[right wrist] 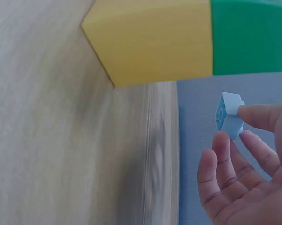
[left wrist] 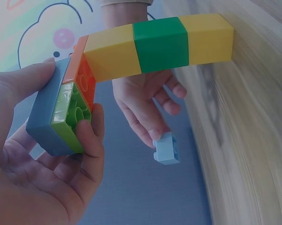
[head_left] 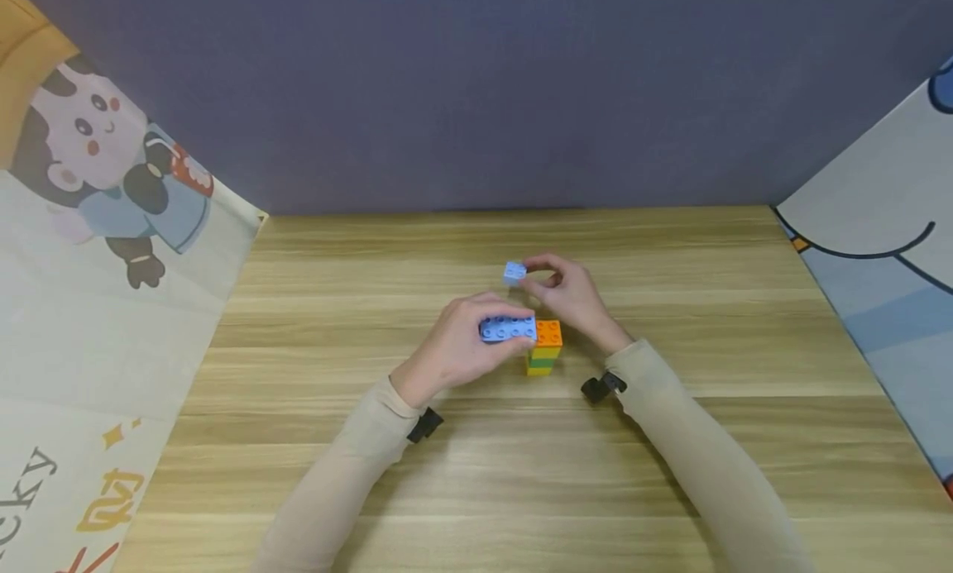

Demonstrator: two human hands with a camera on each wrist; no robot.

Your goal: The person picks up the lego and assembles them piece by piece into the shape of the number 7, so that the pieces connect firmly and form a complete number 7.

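A small column of toy building blocks stands upright on the table, with yellow, green and yellow blocks below an orange block. At its top left my left hand grips a long blue block between thumb and fingers. Under the blue one, a lime-green block juts out sideways, its hollow underside showing in the left wrist view. Behind the column, my right hand pinches a small light-blue block by thumb and fingertips, held apart from the stack. Its hollow underside shows in the right wrist view.
The wood-grain table meets a dark blue-grey wall panel at the back. Printed cartoon panels border the left and right sides. Each sleeve cuff carries a black wrist camera.
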